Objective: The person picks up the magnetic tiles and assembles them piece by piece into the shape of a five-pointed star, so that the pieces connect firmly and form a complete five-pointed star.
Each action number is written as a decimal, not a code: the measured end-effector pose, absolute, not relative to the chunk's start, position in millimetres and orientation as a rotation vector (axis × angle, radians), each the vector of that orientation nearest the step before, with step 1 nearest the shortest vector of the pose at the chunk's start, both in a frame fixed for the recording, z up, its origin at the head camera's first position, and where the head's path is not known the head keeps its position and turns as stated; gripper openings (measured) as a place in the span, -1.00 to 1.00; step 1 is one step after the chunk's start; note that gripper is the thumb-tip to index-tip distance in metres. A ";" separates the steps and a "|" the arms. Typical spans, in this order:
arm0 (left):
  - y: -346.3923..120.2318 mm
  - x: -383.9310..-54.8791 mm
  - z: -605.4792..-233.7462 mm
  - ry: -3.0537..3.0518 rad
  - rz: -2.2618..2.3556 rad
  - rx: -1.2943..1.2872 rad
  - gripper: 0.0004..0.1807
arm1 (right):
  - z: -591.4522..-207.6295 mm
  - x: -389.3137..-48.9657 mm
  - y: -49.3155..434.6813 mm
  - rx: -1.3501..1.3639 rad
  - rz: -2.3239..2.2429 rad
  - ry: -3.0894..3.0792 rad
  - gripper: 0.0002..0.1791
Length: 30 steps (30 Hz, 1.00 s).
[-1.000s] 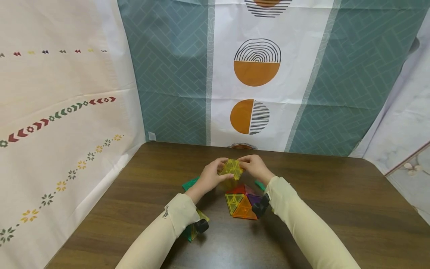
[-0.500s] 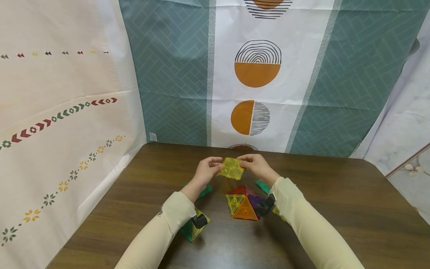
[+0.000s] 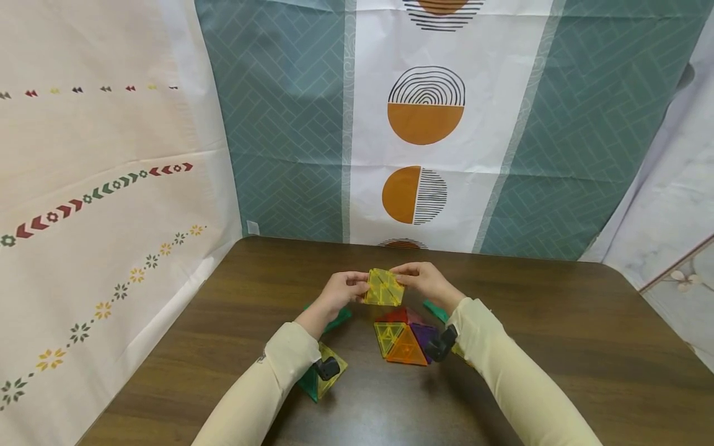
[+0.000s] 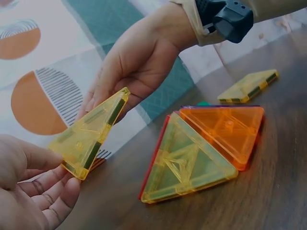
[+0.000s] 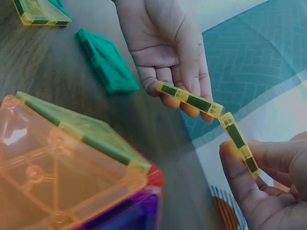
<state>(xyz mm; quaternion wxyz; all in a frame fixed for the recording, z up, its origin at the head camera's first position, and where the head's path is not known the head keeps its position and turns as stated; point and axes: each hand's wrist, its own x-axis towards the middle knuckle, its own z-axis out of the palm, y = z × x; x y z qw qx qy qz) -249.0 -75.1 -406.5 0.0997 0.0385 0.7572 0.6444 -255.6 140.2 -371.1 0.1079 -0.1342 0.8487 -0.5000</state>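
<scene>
Two yellow triangular magnetic tiles (image 3: 385,288), joined along one edge, are held up above the table between both hands. In the right wrist view they bend at the seam. My left hand (image 3: 336,293) pinches one tile between thumb and fingers. From the other side, my right hand (image 3: 428,282) pinches the second tile. Below them stands a low pyramid of triangular tiles; a yellow tile (image 4: 184,165) and an orange tile (image 3: 407,347) face me. Purple (image 3: 425,334) and red (image 3: 395,316) tiles form its other visible sides.
A green tile (image 3: 436,310) lies behind the pyramid near the right forearm, and another green tile (image 3: 338,318) behind the left wrist. Yellow (image 3: 333,370) and green (image 3: 309,384) tiles sit beneath the left cuff. One more yellow tile (image 4: 248,86) lies right of the pyramid.
My left hand has shifted its grip and moved slightly left, its thumb no longer across the tiles' front. The yellow tiles have turned in the hands. The pyramid stays in place.
</scene>
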 end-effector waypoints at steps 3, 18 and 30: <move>-74.4 -246.1 -409.2 2.254 1.876 0.112 -0.63 | -376.9 -255.6 139.2 -0.372 -1.481 2.474 -0.66; -66.6 -239.1 -424.5 2.350 1.788 0.118 -0.65 | -403.4 -254.1 140.0 -0.321 -1.592 2.286 -0.66; -62.5 -237.3 -425.8 2.386 1.770 0.155 -0.64 | -410.5 -254.1 134.8 -0.226 -1.563 2.352 -0.68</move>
